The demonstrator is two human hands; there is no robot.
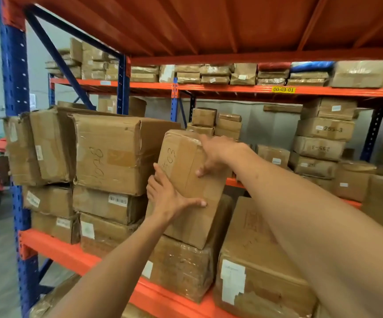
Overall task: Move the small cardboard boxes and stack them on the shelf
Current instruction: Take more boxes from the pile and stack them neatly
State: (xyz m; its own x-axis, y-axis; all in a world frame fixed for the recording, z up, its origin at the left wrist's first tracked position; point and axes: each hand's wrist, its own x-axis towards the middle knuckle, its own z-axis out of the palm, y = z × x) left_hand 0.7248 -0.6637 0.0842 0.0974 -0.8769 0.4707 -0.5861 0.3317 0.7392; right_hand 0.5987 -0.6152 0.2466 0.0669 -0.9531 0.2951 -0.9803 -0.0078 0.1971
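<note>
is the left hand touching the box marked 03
Touching. The head view shows the left hand pressed flat on the box marked 03, thumb lying across its front face.

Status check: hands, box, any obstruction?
Left hand and right hand both gripping the tilted box. Box resting on the wrapped box below. Big carton close on its left.

Orange shelf (pixel 55 245); cardboard boxes (pixel 108 205) stacked directly on it

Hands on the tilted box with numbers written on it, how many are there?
2. The left hand holds the cardboard box at its lower left edge; the right hand holds its upper right edge. Neither is hidden.
</note>
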